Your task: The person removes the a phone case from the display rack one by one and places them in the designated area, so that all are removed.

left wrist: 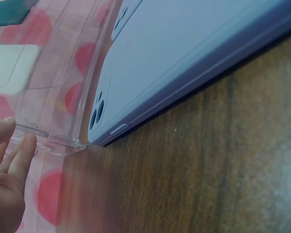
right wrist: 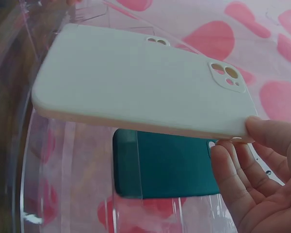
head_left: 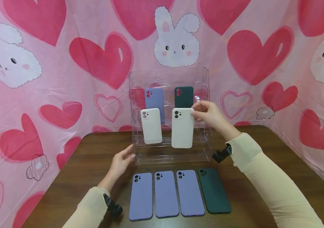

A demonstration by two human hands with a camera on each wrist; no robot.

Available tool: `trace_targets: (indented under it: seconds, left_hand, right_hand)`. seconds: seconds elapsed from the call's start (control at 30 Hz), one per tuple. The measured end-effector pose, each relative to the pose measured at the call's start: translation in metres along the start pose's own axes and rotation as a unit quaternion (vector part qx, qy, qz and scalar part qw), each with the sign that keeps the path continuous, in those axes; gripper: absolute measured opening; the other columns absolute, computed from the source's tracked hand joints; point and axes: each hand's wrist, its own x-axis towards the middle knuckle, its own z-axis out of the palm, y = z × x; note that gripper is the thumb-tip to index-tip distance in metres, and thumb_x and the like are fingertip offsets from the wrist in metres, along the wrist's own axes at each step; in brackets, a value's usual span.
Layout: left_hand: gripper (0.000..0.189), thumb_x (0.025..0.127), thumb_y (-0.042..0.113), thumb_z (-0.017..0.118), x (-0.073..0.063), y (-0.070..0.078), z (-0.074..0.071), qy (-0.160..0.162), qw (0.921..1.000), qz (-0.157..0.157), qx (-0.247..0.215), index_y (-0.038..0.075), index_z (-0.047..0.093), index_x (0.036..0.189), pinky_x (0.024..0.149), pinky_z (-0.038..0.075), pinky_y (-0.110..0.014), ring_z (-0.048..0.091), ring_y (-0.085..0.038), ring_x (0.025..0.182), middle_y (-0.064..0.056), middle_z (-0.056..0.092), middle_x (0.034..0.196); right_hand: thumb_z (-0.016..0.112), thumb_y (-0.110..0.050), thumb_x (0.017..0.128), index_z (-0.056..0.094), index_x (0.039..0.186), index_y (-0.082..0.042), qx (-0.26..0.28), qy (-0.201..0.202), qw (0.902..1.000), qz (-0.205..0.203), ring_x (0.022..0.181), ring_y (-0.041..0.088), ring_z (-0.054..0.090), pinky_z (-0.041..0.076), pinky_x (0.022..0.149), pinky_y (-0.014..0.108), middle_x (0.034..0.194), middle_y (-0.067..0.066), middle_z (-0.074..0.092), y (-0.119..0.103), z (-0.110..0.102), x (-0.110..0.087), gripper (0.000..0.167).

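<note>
While I am monitoring via remote feed, the R hand (head_left: 207,113) is pinching the held white case (head_left: 183,129) at its upper R corner, btw thumb & fingers. I am viewing this case near-upright in front of the clear rack (head_left: 170,157), where it is partly hiding the rear green case (head_left: 186,99). I am unable to tell if it is touching the rack. The L hand (head_left: 121,161) is touching the rack's lower L edge w/ fingers extended. In a lower tier, the second white case (head_left: 152,128) is standing L of the held one; the rear purple case (head_left: 157,101) is standing behind & above it. In front of the rack, three flat purple cases (head_left: 166,196) & one flat green case (head_left: 215,192) are lying in a row on the brown worktop (head_left: 253,152), green at R end. The pink heart-print backdrop (head_left: 79,19) is hanging behind.
</note>
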Motion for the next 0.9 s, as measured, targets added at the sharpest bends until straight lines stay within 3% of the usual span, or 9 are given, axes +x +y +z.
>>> trace_targets:
  seconds: [0.4, 0.9]
  left_hand:
    - [0.047, 0.087, -0.007, 0.058, 0.000, 0.000, 0.000, 0.003, 1.0000, 0.001, -0.002, -0.002, 0.046, 0.132, 0.083, 0.051, -0.029, 0.051, -0.034, 0.113, -0.022, 0.049, 0.128]
    - [0.047, 0.087, -0.004, 0.058, 0.001, -0.002, 0.000, 0.004, 0.9999, -0.011, -0.001, 0.001, 0.048, 0.133, 0.082, 0.051, -0.030, 0.051, -0.035, 0.113, -0.020, 0.050, 0.129]
  right_hand:
    - [0.067, -0.020, 0.085, 0.060, 0.104, 0.002, -0.015, -0.042, 0.9984, 0.036, 0.077, 0.025, 0.058, 0.056, 0.068, 0.034, 0.092, 0.017, 0.060, 0.021, -0.030, -0.042, 0.030]
    - [0.065, -0.016, 0.086, 0.058, 0.104, 0.008, 0.002, -0.101, 0.9905, 0.094, 0.072, 0.026, 0.059, 0.056, 0.065, 0.040, 0.084, 0.016, 0.060, 0.081, -0.073, -0.088, 0.031]
